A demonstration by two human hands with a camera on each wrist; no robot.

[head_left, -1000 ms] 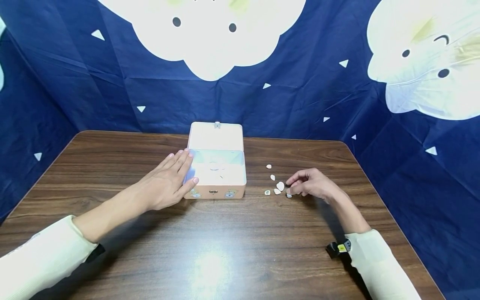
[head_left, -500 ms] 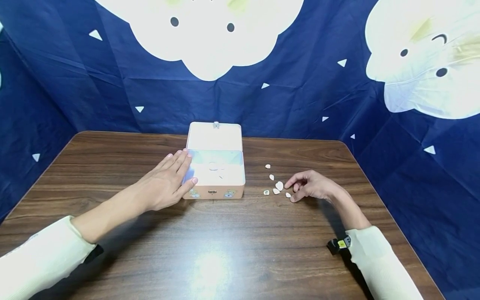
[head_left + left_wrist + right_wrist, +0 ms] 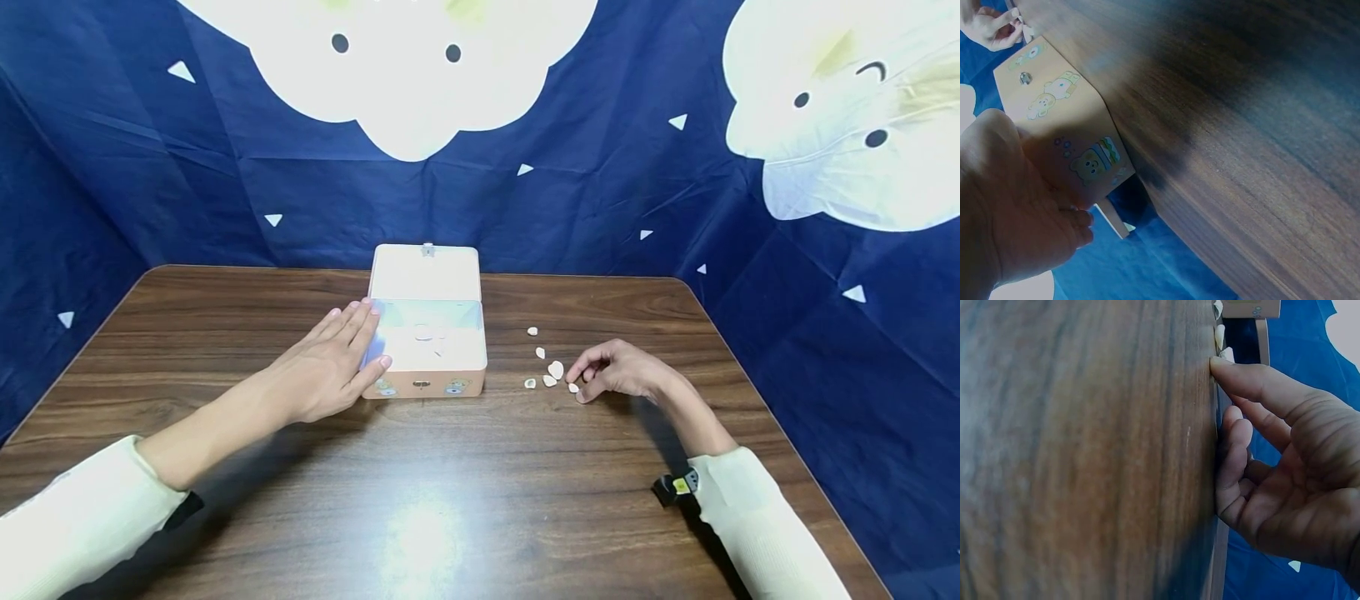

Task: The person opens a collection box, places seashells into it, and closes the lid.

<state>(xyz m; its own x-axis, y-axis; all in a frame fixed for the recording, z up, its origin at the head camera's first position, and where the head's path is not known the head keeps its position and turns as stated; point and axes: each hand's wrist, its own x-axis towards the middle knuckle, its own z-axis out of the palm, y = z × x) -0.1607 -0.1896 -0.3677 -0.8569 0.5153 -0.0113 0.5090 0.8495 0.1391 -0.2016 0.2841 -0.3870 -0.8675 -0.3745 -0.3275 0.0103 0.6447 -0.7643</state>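
Observation:
A tin box (image 3: 422,385) with cartoon bears on its sides stands with its lid (image 3: 426,273) raised. My left hand (image 3: 326,375) lies against the box's left side with straight fingers, also seen in the left wrist view along the decorated wall (image 3: 1054,112). To the right of the box, my right hand (image 3: 618,371) has thumb and index fingertips on either side of a small white seashell (image 3: 573,387) at the tabletop. Its other fingers curl under the palm. Several more small white shells lie just left of it, among them a larger rounded one (image 3: 556,369).
The brown wooden table (image 3: 480,517) carries everything. Behind and beside it hangs a dark blue cloth (image 3: 322,192) with white cloud faces. A black strap device (image 3: 667,490) sits at the right sleeve's cuff.
My right thumb and index finger spread apart around the seashell, then drew closer about it. The left hand has stayed at the box, and the head view has shifted slightly.

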